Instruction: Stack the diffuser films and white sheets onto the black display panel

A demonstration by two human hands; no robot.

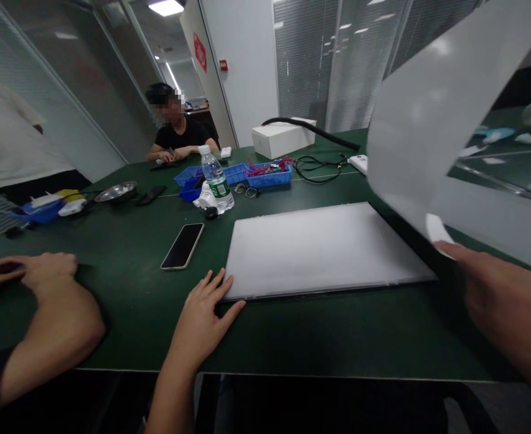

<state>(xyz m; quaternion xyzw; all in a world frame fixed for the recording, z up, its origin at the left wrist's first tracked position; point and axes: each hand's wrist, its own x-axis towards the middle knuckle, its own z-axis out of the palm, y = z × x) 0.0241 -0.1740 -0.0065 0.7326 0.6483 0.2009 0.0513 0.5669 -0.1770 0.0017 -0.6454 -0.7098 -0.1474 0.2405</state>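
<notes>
Through my head view I have a flat white panel [323, 250] lying on the green table [337, 343], and I take it as my landmark. My left hand [206, 316] is at the panel's near left corner, fingers and thumb spread wide, their tips at its edges; it grips nothing. My right hand [491, 277], somewhat blurred, is off the panel's right end, closed on the edge of a large, bendy white sheet [428, 108] by a curled white flap. I have that sheet lifted and bowed above the panel's right side; I can't make out each finger there.

Left of the panel lies a phone [182, 246], dark screen up. Past the panel's far left corner I see a water bottle [215, 178] standing upright, and behind the panel a blue tray [272, 175] of red wires. A white box [285, 137] sits farther back, and a black cord [319, 169] lies coiled between it and the panel. Well left of the panel, a co-worker's arm [61, 307] rests on the table.
</notes>
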